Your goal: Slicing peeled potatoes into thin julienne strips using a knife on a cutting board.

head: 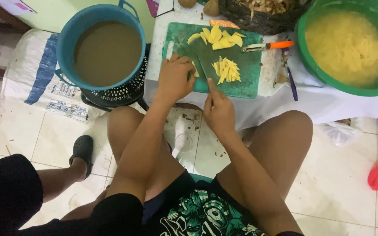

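A big white sack (31, 83) is lying on the floor at the left. It is flat and floppy, with a wide blue stripe running across it and small dark print near its lower edge. The blue pot and its black stand are sitting partly on top of it. A white paper with a pink patch (12, 6) is peeking in at the top left corner. Another pink and white sheet (152, 6) is showing at the top, just behind the blue pot's handle. No screens are showing anywhere.
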